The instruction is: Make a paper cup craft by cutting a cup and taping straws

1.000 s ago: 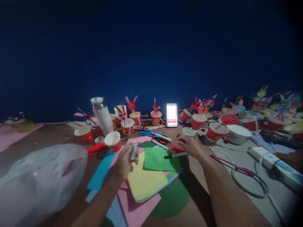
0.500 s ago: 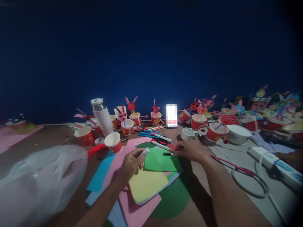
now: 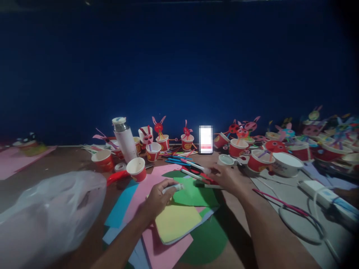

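Note:
My left hand (image 3: pixel 160 196) is closed around a small whitish, partly clear tube (image 3: pixel 175 187), held above the paper sheets; its exact kind is unclear. My right hand (image 3: pixel 226 179) reaches in from the right, fingertips at the end of a white marker with a pink cap (image 3: pixel 196 165). Motion blur hides whether those fingers grip it. Another white marker (image 3: pixel 192 174) lies just below, and a black-capped marker (image 3: pixel 207 185) rests on the green paper (image 3: pixel 193 198). Beneath my left hand are a yellow sheet (image 3: pixel 178 224) and a pink sheet (image 3: pixel 165 248).
A plastic bag (image 3: pixel 53 213) fills the left side. Behind stand a flask (image 3: pixel 125 142), a paper cup (image 3: pixel 137 170), a bright phone screen (image 3: pixel 206 139) and several cups with paper figures. At right lie a power strip (image 3: pixel 331 200) and a looped cable (image 3: pixel 297 231).
My right hand has shifted from the black-capped marker up to the pink-capped one, leaving more of the black-capped marker showing. The tube in my left hand has tilted flatter.

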`<state>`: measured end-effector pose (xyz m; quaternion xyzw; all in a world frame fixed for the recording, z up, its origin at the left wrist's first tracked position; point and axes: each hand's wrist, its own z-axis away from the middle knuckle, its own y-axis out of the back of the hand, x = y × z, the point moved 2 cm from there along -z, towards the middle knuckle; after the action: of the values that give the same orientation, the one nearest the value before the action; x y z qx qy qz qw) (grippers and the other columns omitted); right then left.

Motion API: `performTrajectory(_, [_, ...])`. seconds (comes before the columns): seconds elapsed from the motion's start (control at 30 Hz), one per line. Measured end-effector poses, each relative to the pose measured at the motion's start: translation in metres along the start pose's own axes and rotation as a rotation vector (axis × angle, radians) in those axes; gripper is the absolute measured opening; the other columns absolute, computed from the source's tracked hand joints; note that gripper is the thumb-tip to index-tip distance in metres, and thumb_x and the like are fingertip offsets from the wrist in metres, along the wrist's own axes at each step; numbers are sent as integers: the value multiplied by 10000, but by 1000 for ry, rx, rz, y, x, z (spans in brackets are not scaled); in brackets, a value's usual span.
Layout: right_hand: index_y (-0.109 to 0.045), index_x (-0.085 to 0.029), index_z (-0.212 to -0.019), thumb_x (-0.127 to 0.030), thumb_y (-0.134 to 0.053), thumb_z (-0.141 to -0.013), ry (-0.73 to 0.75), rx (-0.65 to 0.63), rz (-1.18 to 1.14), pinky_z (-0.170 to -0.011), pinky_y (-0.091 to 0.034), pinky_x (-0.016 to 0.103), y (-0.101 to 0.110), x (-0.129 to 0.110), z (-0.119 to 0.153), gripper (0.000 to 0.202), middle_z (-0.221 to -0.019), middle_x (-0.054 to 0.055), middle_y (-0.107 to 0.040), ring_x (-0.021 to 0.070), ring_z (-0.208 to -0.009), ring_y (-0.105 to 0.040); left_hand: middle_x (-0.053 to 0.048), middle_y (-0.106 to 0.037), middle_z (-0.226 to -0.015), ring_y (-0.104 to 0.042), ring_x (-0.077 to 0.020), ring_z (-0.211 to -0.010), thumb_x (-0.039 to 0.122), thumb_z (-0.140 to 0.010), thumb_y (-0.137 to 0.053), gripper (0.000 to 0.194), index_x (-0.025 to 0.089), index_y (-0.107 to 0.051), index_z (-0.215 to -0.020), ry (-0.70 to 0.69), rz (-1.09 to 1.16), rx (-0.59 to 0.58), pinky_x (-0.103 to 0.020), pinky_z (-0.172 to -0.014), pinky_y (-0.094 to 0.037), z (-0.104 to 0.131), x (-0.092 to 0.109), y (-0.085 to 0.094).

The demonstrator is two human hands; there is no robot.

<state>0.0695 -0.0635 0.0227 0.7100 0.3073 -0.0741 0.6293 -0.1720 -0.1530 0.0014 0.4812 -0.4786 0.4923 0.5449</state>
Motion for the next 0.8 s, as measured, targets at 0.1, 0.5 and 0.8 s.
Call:
performTrajectory(0.1, [-640, -207, -886, -287, -529, -757, 191, -61, -110, -623, -397, 235, -12, -31, 5, 187, -814, 18, -659, 161, -710, -576, 79, -425, -441, -336, -41, -364, 377, -761, -562, 300, 159, -592, -964, -14, -21, -2, -159, -355, -233, 0, 0, 1])
performTrajectory(0.5, [-640, -209, -935, -210, -596, -738, 408, -109, -112, -680, -391, 247, -23, -61, 15, 202, -860, 27, -664, 164, -764, -581, 64, -436, -465, -360, -61, -381, 412, -773, -533, 370, 156, -572, -1037, -33, -98, -10, -176, -372, -241, -4, -13, 5])
performTrajectory(0.8, [-635, -214, -993, -202, -560, -767, 401, -112, -249, -683, -424, 256, -24, -65, 18, 239, -878, 28, -666, 162, -754, -588, 61, -442, -481, -367, -60, -383, 412, -769, -532, 357, 160, -585, -1017, -41, -91, -4, -174, -372, -258, -5, -14, 6])
